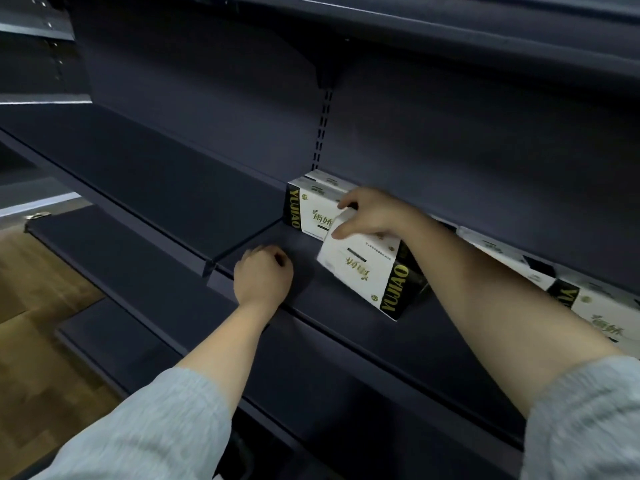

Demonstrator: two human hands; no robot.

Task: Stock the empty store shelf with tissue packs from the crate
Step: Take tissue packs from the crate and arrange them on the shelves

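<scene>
Head view looks down and forward at a dark store shelf with a dark back panel behind it. The right hand reaches in from the right, forearm crossing above the shelf, and grips a white tissue pack with a black end band reading YUJIAO; fingers curl over the pack's upper edge, thumb side toward the left. That pack is tilted, its printed face turned up toward the camera and its text upside down, lower corner down near the shelf board; whether it touches the board cannot be told. Just behind it, touching or nearly touching, a standing tissue pack sits upright against the back panel, black band on its left end, with another pack edge visible behind its top. More packs in a row run along the back of the shelf to the right, partly hidden by the right forearm. The left hand is left of the held pack and apart from it, low at the shelf's front edge, fingers curled into a loose fist, holding nothing visible, knuckles resting on or just over the shelf lip. Both sleeves are light grey. Lower shelf and wooden floor at left. Crate not in view.
</scene>
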